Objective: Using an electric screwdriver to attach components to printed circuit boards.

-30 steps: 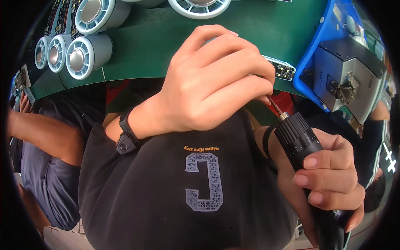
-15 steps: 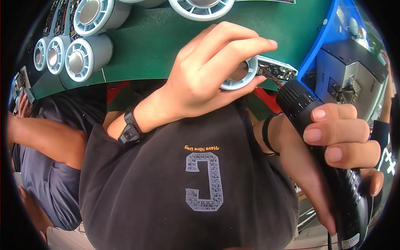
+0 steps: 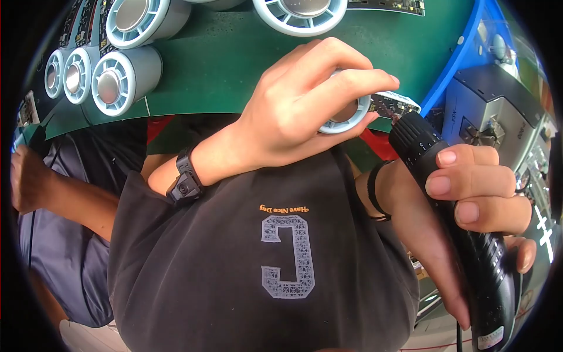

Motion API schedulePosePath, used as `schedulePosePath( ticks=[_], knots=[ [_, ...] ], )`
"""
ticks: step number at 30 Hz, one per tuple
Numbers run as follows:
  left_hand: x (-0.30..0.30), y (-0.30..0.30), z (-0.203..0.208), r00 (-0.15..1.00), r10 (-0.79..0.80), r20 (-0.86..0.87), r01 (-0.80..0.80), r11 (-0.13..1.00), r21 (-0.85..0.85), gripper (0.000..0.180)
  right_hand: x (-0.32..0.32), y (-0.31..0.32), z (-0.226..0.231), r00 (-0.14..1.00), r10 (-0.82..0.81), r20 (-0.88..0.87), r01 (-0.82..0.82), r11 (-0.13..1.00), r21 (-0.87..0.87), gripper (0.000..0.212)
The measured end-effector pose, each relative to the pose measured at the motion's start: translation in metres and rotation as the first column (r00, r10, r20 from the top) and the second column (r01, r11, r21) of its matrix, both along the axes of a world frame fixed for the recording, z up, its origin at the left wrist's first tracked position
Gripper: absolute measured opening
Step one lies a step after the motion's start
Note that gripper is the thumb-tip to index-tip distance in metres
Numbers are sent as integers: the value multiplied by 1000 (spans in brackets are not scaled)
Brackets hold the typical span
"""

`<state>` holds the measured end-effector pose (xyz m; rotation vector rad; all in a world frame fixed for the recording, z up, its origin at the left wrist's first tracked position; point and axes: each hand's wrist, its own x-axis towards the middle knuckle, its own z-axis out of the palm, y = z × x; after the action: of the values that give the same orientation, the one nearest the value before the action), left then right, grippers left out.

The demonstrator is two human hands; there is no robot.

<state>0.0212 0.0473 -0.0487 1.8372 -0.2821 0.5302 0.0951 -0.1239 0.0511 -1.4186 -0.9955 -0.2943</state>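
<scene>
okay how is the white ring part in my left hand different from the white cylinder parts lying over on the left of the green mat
The ring part is gripped in the left hand, largely covered by fingers, beside the black electric screwdriver in the right hand; the cylinder parts lie untouched on the green mat. The cylinders show full side walls; of the held part only the rim shows. Both are pale, round, with metal-coloured centres.

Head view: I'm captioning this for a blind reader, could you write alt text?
The left hand grips a pale blue round fan part at the edge of a green mat, while the right hand holds a black electric screwdriver beside it. More round fan parts lie at upper left.
</scene>
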Motion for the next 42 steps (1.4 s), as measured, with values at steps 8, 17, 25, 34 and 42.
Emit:
schedulePosePath(
  ticks=[8, 17, 25, 34, 42],
  knots=[
    [0, 0, -2, 1000, 1, 4, -1, 999, -36, 56, -6, 18, -4, 988, 65, -137, -51, 993, 109, 92],
    [1, -1, 1, 1000, -15, -16, 14, 999, -52, 57, 14, 1, -2, 985, 163, -64, -165, 986, -36, 92],
    [9, -7, 7, 999, 34, 35, -32, 998, -45, 47, 2, -8, 3, 983, -176, -46, 182, 938, 294, 93],
    [3, -7, 14, 999, 46, 6, -46, 997, 64, 58, 42, -125, 40, 788, -608, 97, 562, 774, 293, 96],
    [4, -12, 10, 997, 75, 34, -78, 991, 105, 58, 59, -128, 31, 883, -464, 73, 458, 885, 88, 99]
  ],
)
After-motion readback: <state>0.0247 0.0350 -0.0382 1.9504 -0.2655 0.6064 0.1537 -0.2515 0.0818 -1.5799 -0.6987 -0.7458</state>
